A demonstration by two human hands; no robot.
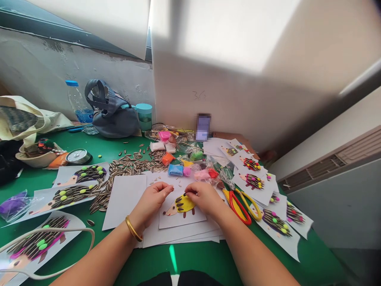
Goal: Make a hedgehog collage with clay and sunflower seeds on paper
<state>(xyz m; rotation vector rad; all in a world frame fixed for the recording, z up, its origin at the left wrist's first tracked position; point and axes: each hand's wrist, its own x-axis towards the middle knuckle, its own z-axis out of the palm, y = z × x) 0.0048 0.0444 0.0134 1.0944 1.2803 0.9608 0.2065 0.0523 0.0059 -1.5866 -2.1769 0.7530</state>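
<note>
My right hand is closed in a pinch at the top of a yellow clay hedgehog body, with the dark tip of a sunflower seed showing at its fingertips. Several striped seeds stand in rows on the left part of the yellow clay. The hedgehog has a beige face and brown feet, and lies on a white card. Beside its upper left, my left hand holds thumb and forefinger together; what sits between them is too small to make out. A gold bangle circles the left wrist.
Loose sunflower seeds spread behind the left hand. Red-and-yellow scissors lie close to my right wrist. Finished hedgehog cards flank both sides. Coloured clay packs, including a blue one, lie behind. A white cable loops at left.
</note>
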